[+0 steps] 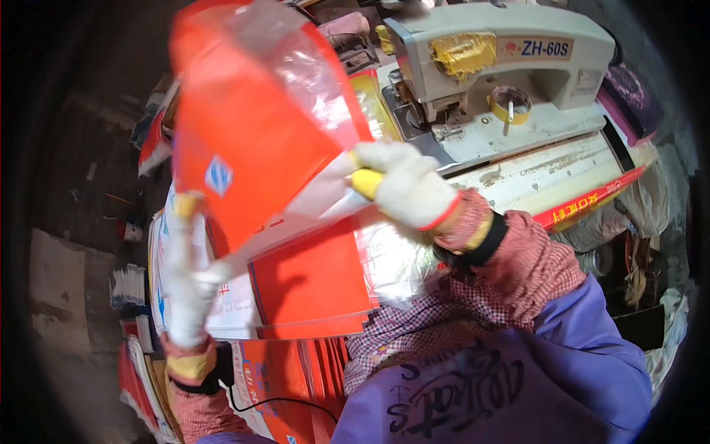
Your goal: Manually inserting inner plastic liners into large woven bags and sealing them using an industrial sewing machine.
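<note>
A red and white printed plastic sack [259,137], partly see-through, is lifted above the work table, its top blurred by motion. My right hand [410,185], in a white glove with yellow fingertips, pinches the sack's right edge. On the left, my left hand [188,288], gloved alike and smeared a little, has its fingers stretched upward beside the sack's lower left edge and its thumb apart. Below the raised sack lies a pile of flat red and white sacks [314,288]. Clear plastic [396,255] shines beside it, under my right wrist.
A white sewing machine [510,55] stands at the far right, with a tape roll [510,103] on its bed. More red sacks [296,377] hang or lie near my lap, with a black cord [285,401] across them. Bundles of white sheets [127,287] stand at left.
</note>
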`<state>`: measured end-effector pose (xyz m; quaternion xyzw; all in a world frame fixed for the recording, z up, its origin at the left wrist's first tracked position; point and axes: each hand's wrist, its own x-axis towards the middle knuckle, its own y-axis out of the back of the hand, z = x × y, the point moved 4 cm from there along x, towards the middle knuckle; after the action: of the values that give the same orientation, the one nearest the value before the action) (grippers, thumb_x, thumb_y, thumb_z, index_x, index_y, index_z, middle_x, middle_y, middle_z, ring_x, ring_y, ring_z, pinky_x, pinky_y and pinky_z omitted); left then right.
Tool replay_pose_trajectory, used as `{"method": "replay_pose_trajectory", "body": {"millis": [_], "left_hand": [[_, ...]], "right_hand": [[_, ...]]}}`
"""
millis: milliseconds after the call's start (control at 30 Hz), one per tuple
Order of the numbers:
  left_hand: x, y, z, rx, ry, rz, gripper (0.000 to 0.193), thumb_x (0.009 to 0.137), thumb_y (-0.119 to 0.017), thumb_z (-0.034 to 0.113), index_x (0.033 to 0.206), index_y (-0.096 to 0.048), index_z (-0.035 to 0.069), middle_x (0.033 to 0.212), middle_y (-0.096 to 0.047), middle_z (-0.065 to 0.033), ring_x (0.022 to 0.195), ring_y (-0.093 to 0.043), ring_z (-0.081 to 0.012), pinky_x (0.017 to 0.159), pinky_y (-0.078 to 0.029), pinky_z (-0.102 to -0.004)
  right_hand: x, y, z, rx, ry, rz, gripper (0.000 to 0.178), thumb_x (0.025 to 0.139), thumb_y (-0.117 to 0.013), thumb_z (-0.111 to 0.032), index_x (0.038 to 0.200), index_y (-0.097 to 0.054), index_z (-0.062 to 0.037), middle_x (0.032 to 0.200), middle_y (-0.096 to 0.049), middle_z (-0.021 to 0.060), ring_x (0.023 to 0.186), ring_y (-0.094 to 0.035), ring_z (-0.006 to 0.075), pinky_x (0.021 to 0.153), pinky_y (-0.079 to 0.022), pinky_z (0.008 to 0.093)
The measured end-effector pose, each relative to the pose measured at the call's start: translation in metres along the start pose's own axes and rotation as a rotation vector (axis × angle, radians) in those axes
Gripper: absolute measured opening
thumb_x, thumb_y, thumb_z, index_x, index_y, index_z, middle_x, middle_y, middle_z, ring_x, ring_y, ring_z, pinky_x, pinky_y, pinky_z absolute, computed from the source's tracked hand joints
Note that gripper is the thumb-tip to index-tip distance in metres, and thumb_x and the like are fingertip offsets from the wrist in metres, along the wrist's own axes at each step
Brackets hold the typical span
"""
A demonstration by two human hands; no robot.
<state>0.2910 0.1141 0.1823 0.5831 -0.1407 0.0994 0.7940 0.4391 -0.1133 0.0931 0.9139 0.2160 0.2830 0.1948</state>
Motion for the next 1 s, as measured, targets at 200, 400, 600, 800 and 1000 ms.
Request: {"method": "replay_pose_trajectory", "body": {"millis": [200,400,600,800,1000], "left_hand": [[-0.037,-0.070,-0.086,0.559,-0.016,0.075,0.045,0.073,-0.061,0.014,0.116,-0.052,0.003,0.098,-0.060,-0.0180,0.079,-0.062,-0.0276,0.058,-0.050,-0.0363],[-0.060,-0.108,-0.125,0.955,0.035,-0.183,0.020,0.075,-0.051,0.010,0.092,-0.060,0.010,0.072,-0.061,-0.0101,0.064,-0.062,-0.0229,0.055,-0.048,-0.0353],[-0.116,-0.044,-0.177,0.884,0.132,-0.125,0.017,0.081,-0.046,0.011,0.090,-0.060,0.009,0.075,-0.062,-0.0122,0.072,-0.061,-0.0311,0.063,-0.048,-0.0413],[-0.243,-0.007,-0.150,-0.557,0.935,0.022,0.056,0.079,-0.054,0.000,0.132,-0.034,-0.005,0.124,-0.050,-0.0174,0.113,-0.050,-0.0242,0.095,-0.038,-0.0312],[-0.304,-0.043,0.007,-0.572,0.907,0.400,0.051,0.091,-0.052,0.023,0.129,-0.032,-0.005,0.126,-0.046,-0.0120,0.113,-0.045,-0.0187,0.098,-0.033,-0.0307]], "right_hand": [[-0.030,0.039,0.018,0.380,-0.283,0.115,0.016,0.078,-0.055,-0.011,0.092,-0.061,-0.0043,0.077,-0.061,0.0095,0.074,-0.058,0.0194,0.065,-0.045,0.0306],[-0.064,0.012,0.035,0.202,-0.151,0.063,0.023,0.075,-0.056,-0.001,0.097,-0.060,-0.0048,0.083,-0.063,0.0050,0.077,-0.058,0.0120,0.066,-0.047,0.0271],[-0.102,-0.037,-0.031,0.375,-0.176,-0.409,0.008,0.073,-0.055,-0.002,0.079,-0.055,-0.0078,0.064,-0.053,0.0033,0.065,-0.054,0.0130,0.058,-0.044,0.0278],[-0.062,-0.001,-0.093,0.516,0.566,-0.788,0.015,0.077,-0.061,-0.005,0.092,-0.061,-0.0039,0.080,-0.064,0.0052,0.080,-0.061,0.0104,0.065,-0.048,0.0227],[0.042,0.012,-0.059,-0.083,0.236,-0.308,0.034,0.082,-0.058,-0.026,0.111,-0.057,-0.0076,0.095,-0.064,0.0081,0.085,-0.061,0.0182,0.075,-0.047,0.0263]]}}
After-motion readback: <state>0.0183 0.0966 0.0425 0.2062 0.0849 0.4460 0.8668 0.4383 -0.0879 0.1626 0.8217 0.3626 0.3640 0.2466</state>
